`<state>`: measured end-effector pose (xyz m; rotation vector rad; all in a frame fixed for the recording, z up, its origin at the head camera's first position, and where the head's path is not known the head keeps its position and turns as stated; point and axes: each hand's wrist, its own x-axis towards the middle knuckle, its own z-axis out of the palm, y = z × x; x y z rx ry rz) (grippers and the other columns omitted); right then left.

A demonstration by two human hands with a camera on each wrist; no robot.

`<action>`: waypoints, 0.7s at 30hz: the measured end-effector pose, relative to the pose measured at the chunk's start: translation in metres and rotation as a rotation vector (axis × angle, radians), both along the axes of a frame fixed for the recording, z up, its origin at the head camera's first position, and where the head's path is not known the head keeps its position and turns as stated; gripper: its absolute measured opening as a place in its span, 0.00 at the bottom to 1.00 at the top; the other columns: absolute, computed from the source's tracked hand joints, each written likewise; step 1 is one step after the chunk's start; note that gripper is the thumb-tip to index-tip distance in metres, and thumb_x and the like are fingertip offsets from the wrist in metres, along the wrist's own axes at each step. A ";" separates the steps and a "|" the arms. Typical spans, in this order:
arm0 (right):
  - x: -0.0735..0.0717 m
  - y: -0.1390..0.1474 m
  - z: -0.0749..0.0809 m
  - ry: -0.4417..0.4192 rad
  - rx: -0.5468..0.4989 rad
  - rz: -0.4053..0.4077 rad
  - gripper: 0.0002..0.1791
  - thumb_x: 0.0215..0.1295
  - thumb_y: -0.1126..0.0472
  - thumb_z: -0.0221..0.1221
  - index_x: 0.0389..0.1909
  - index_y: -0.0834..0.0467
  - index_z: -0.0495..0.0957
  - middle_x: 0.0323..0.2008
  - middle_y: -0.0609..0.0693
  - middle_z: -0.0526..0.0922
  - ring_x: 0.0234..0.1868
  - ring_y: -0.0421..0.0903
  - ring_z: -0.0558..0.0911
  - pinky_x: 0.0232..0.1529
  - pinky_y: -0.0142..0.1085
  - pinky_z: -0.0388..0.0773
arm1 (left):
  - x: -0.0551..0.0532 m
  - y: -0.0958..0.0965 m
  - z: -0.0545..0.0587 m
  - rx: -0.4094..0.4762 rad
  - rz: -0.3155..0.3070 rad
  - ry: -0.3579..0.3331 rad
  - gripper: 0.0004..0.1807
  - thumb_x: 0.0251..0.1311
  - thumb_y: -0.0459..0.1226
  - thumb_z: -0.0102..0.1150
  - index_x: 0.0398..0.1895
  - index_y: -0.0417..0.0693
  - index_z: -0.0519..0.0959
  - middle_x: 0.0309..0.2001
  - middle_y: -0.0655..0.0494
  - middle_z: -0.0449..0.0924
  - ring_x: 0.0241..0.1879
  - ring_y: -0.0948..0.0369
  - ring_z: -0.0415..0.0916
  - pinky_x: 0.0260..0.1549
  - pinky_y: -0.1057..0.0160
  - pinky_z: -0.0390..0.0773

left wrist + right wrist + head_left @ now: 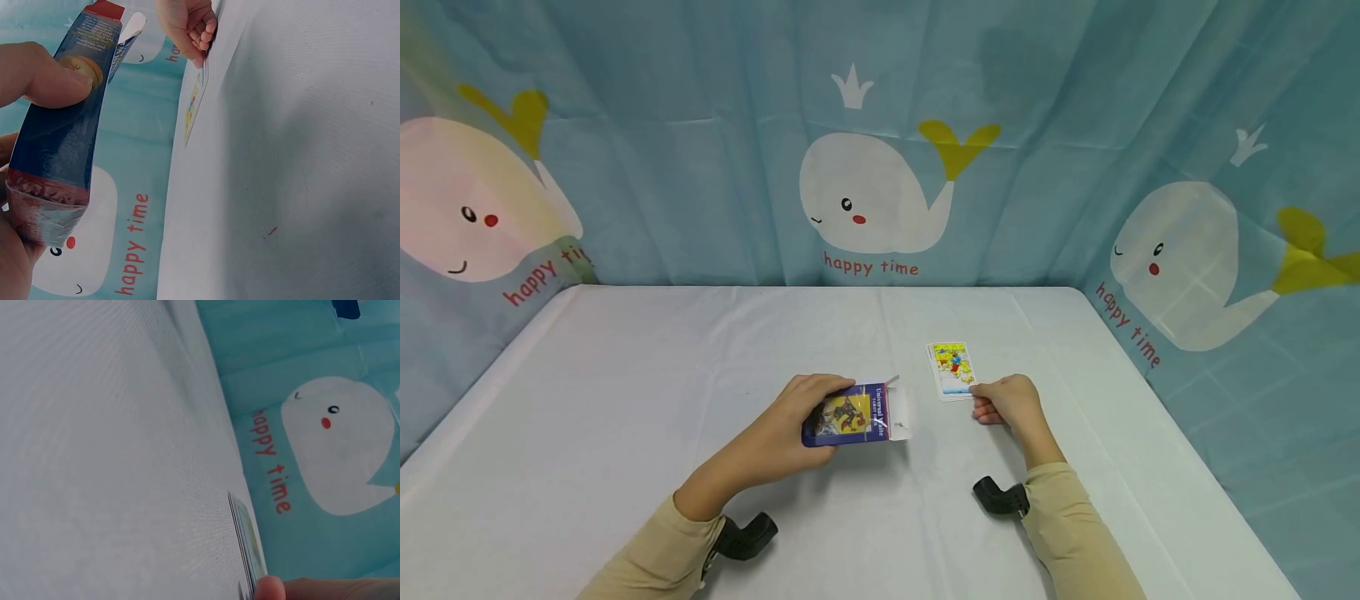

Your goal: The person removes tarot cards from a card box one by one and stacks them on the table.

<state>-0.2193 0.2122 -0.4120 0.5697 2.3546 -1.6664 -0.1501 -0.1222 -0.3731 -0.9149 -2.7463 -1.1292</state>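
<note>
At the frame's lower center, a left hand [796,421] is gripping an open tarot box [853,415]; right of center, a right hand [1013,406] is pinching stacked cards [951,368].

Box [850,414] looks glossy cardbd. w/ crinkly film [45,220] at one end; cards [952,369] smooth paper; tbl. cover [625,375] & curtain [700,183] are matt cloth, lightly creased.

High head and low wrist views face backdrop [700,183].
</note>
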 end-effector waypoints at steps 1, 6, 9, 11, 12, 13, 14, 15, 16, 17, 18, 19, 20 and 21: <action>0.000 0.000 0.000 -0.001 0.001 0.000 0.11 0.66 0.64 0.61 0.38 0.68 0.72 0.14 0.46 0.80 0.14 0.36 0.80 0.20 0.28 0.79 | 0.000 0.000 0.000 -0.001 0.000 -0.003 0.41 0.48 0.31 0.69 0.70 0.52 0.68 0.66 0.56 0.71 0.61 0.58 0.65 0.53 0.55 0.73; 0.000 0.000 0.000 0.002 0.003 0.003 0.10 0.66 0.64 0.61 0.38 0.68 0.72 0.14 0.47 0.79 0.14 0.36 0.80 0.20 0.28 0.78 | -0.001 0.000 0.000 -0.005 -0.001 -0.013 0.41 0.48 0.31 0.68 0.70 0.52 0.68 0.66 0.56 0.71 0.61 0.58 0.64 0.53 0.55 0.73; 0.000 0.000 0.000 0.002 0.007 0.005 0.10 0.66 0.64 0.61 0.38 0.68 0.73 0.14 0.47 0.80 0.14 0.36 0.80 0.20 0.28 0.78 | -0.001 0.000 0.000 -0.005 -0.003 -0.019 0.41 0.48 0.31 0.68 0.70 0.52 0.68 0.66 0.55 0.70 0.61 0.57 0.64 0.53 0.54 0.72; 0.000 -0.001 0.000 0.001 0.008 0.006 0.10 0.65 0.64 0.61 0.38 0.68 0.73 0.14 0.47 0.80 0.14 0.36 0.80 0.20 0.28 0.78 | -0.001 0.000 0.000 -0.005 -0.004 -0.022 0.42 0.48 0.31 0.68 0.70 0.52 0.68 0.67 0.55 0.70 0.62 0.57 0.64 0.54 0.54 0.73; 0.000 0.000 0.000 0.001 0.008 0.007 0.10 0.65 0.64 0.61 0.38 0.69 0.73 0.14 0.47 0.80 0.14 0.36 0.80 0.20 0.28 0.78 | -0.001 0.000 0.000 -0.005 -0.003 -0.026 0.42 0.48 0.31 0.68 0.70 0.53 0.67 0.67 0.55 0.70 0.62 0.57 0.64 0.54 0.54 0.72; -0.001 0.000 0.000 0.000 0.009 0.009 0.10 0.65 0.64 0.61 0.38 0.69 0.73 0.14 0.47 0.80 0.14 0.36 0.80 0.20 0.28 0.78 | -0.001 0.001 0.000 -0.004 -0.003 -0.030 0.42 0.48 0.31 0.69 0.71 0.53 0.67 0.67 0.55 0.70 0.62 0.57 0.64 0.54 0.53 0.72; -0.001 0.000 0.000 0.000 0.010 0.012 0.10 0.66 0.64 0.61 0.38 0.69 0.73 0.14 0.47 0.80 0.14 0.36 0.80 0.20 0.28 0.78 | -0.001 0.001 0.000 -0.005 -0.001 -0.034 0.42 0.48 0.31 0.69 0.71 0.53 0.67 0.67 0.55 0.70 0.62 0.57 0.64 0.54 0.53 0.72; -0.001 0.000 0.000 0.000 0.011 0.013 0.10 0.66 0.64 0.61 0.37 0.68 0.73 0.14 0.47 0.80 0.14 0.36 0.80 0.20 0.28 0.78 | 0.000 0.001 0.000 -0.005 0.000 -0.038 0.42 0.48 0.32 0.69 0.71 0.53 0.67 0.67 0.56 0.70 0.62 0.58 0.64 0.54 0.53 0.72; -0.001 0.000 0.000 0.000 0.011 0.012 0.10 0.65 0.64 0.61 0.37 0.68 0.73 0.14 0.47 0.80 0.14 0.36 0.80 0.20 0.28 0.78 | 0.000 0.001 0.000 -0.005 0.001 -0.038 0.42 0.48 0.32 0.69 0.71 0.53 0.67 0.67 0.56 0.70 0.62 0.58 0.64 0.54 0.53 0.72; -0.001 0.000 0.000 0.001 0.012 0.014 0.10 0.66 0.64 0.61 0.37 0.68 0.73 0.14 0.47 0.80 0.13 0.36 0.80 0.20 0.28 0.78 | -0.001 0.001 0.000 -0.005 0.003 -0.040 0.42 0.48 0.32 0.69 0.71 0.53 0.67 0.67 0.56 0.70 0.62 0.58 0.63 0.54 0.53 0.72; -0.001 0.000 -0.001 0.002 0.011 0.015 0.10 0.66 0.64 0.61 0.37 0.68 0.73 0.14 0.47 0.80 0.13 0.36 0.80 0.20 0.28 0.78 | -0.001 0.001 0.000 -0.006 0.003 -0.040 0.42 0.48 0.32 0.69 0.71 0.53 0.67 0.67 0.56 0.70 0.62 0.57 0.64 0.54 0.53 0.72; -0.001 0.000 -0.001 0.002 0.012 0.015 0.10 0.66 0.64 0.61 0.37 0.68 0.73 0.14 0.46 0.80 0.13 0.36 0.80 0.20 0.28 0.78 | -0.001 0.001 0.000 -0.007 0.003 -0.038 0.42 0.48 0.32 0.69 0.71 0.53 0.67 0.67 0.56 0.70 0.62 0.57 0.64 0.54 0.53 0.72; -0.002 0.000 -0.001 0.000 0.014 0.013 0.10 0.66 0.64 0.61 0.37 0.68 0.73 0.14 0.46 0.80 0.13 0.36 0.80 0.20 0.28 0.78 | -0.001 0.001 0.000 -0.008 0.003 -0.037 0.41 0.48 0.32 0.68 0.71 0.53 0.67 0.67 0.55 0.70 0.62 0.57 0.64 0.54 0.53 0.72; -0.002 0.000 -0.001 -0.003 0.016 0.009 0.10 0.66 0.64 0.61 0.37 0.68 0.73 0.14 0.46 0.80 0.13 0.36 0.80 0.20 0.28 0.78 | -0.001 0.001 0.000 -0.010 0.002 -0.034 0.41 0.49 0.32 0.68 0.71 0.53 0.67 0.67 0.55 0.70 0.62 0.57 0.64 0.54 0.53 0.72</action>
